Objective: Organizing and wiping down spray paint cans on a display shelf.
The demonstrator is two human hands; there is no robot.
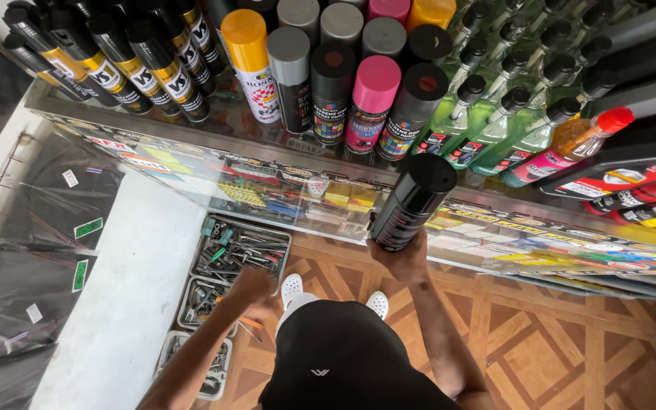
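My right hand (402, 258) grips the base of a black spray can (413, 200) with a black cap, raised in front of the glass counter edge (191, 144). The can tilts toward the rows of spray cans (328, 83) standing on the counter top. My left hand (256, 292) hangs low over a grey tray of hand tools (238, 250) on the floor; the hand looks loosely curled and blurred, and I cannot tell whether it holds anything. My black shorts and white shoes (291, 288) show below.
Green liquid bottles with black caps (495, 121) and an orange bottle with a red cap (582, 137) stand right of the cans. Black bottles with yellow labels (123, 61) fill the left. Plastic-wrapped black goods (32, 250) lie far left. The floor is patterned wood tile (556, 342).
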